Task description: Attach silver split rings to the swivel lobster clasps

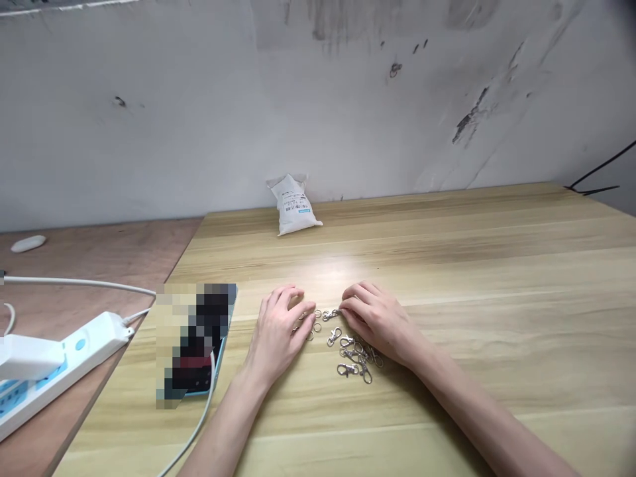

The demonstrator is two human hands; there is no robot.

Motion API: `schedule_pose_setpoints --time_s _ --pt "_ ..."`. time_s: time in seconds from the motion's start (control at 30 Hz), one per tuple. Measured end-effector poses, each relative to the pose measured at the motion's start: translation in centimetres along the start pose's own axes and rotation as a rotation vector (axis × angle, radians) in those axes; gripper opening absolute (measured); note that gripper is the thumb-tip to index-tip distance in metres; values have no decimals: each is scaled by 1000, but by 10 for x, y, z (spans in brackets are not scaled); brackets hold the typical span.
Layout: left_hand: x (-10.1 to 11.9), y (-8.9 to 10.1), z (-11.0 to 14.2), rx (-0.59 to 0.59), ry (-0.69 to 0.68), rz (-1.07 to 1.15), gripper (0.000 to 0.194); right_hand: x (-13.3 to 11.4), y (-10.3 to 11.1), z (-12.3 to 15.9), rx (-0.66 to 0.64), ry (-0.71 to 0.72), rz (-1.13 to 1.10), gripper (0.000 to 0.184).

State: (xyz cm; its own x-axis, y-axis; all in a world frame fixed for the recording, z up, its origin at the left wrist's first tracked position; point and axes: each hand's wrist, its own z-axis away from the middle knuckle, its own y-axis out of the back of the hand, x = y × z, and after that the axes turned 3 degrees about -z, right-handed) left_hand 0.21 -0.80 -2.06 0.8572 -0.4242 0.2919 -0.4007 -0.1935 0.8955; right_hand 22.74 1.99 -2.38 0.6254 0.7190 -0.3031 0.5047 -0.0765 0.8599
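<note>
My left hand rests on the wooden table with its fingers curved and apart. Small metal rings lie under and beside its thumb and index finger. Opposite it, the fingertips of my right hand are closed at one end of a silver swivel lobster clasp, which lies low at the table surface. Several more lobster clasps form a loose pile below the right hand, partly hidden by it. One single clasp sits a little apart, between the two hands.
A phone, partly pixelated, lies left of my left hand with a white cable. Further left is a white power strip with a plugged-in adapter. A white labelled packet stands near the wall. A white oval object lies far left.
</note>
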Motion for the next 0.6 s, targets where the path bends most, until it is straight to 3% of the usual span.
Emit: schedule_pose_setpoints --time_s 0.27,0.6 --pt "6 -1 0 10 -9 27 18 -2 1 2 19 -38 -62 10" --pt "14 -5 -3 16 34 60 8 -4 5 0 -34 -44 68 15"
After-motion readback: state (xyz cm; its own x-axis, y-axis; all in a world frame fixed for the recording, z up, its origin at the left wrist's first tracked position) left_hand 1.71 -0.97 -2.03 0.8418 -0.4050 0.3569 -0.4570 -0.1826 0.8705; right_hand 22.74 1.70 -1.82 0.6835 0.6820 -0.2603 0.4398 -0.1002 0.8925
